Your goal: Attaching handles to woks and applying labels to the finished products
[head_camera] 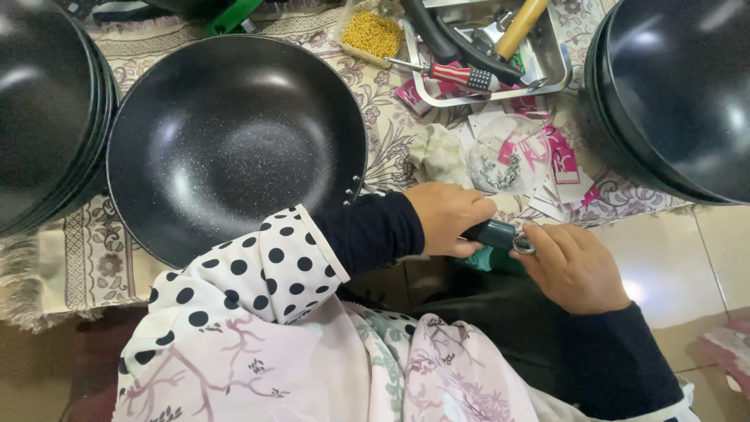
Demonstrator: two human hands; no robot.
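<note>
**Wok handle, held at both ends**

The black wok [234,141] sat on the patterned cloth [86,250], stacked pans [39,101] beside it. It looked heavy, stiff and slick, best steadied by its dark green handle [491,233]. My left hand [445,217] wrapped that handle; my right hand [574,270] pinched its metal end ring [522,244]. The screwdriver [457,75], steel tray [547,59] and further pans [680,94] crowded the far side.

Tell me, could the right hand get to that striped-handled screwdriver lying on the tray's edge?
Probably yes. The right hand is busy at the end of the dark green handle, but only flat packets and a clear bag lie between it and the screwdriver on the metal tray.
</note>
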